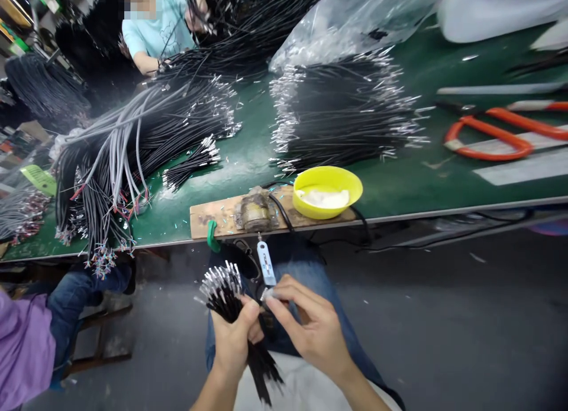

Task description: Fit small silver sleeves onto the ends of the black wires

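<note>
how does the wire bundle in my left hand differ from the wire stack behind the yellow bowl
The bundle is gripped in your left hand, tilted; the stack lies flat on the table. The bundle is slim, the stack far wider. Both are black wires with silvery tips.

Clock read from mid-view. Green tabletop [412,186] spans most of the upper half. 1 o'clock: clear plastic bag [346,26], crumpled. 2 o'clock: white curved object [510,18], cut off by the edge. Between 2 and 3: orange-handled cutters [497,131], pale rod [497,89] just beyond. 10 o'clock: grey cables [126,118] draped over darker ones. Near 11: co-worker in light-blue shirt [171,23]. 8 o'clock: purple garment [26,352], wooden stool [98,362] beside it.
</note>
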Available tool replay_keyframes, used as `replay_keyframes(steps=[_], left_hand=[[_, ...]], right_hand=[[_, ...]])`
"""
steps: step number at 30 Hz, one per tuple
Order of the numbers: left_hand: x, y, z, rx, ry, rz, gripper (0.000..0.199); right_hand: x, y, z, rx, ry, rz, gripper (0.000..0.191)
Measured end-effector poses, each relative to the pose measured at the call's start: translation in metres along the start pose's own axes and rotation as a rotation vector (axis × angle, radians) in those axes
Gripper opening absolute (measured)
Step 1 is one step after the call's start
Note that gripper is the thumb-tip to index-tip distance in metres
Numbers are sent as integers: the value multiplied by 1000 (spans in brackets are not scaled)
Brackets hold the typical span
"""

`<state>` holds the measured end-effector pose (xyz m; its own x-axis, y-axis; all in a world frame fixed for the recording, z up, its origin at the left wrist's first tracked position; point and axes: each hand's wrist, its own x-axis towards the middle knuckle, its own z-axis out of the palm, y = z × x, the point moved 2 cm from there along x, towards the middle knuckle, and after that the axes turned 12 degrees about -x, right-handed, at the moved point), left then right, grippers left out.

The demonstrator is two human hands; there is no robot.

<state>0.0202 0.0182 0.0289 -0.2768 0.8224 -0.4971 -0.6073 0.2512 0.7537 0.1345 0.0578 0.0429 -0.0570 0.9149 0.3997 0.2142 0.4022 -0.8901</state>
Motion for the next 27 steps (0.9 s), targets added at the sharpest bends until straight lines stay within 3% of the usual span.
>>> replay_keyframes(steps=[5,9,15,22,27], left_hand=[[2,-3,-1,-51,-79,-51,44],[2,0,3,-47,-112,-42,44],[3,7,4,25,-43,-10,45],[2,8,5,17,-22,-25,47],[1,11,12,15,-21,-11,46]], right_hand=[[-1,11,-5,61,24,120,15],[3,6,-3,90,-86,94,11],[5,-3,0,-17,-101,50,19],[6,3,-1,-17,-165,77,28],[-1,12,-3,10,-118,208,18]])
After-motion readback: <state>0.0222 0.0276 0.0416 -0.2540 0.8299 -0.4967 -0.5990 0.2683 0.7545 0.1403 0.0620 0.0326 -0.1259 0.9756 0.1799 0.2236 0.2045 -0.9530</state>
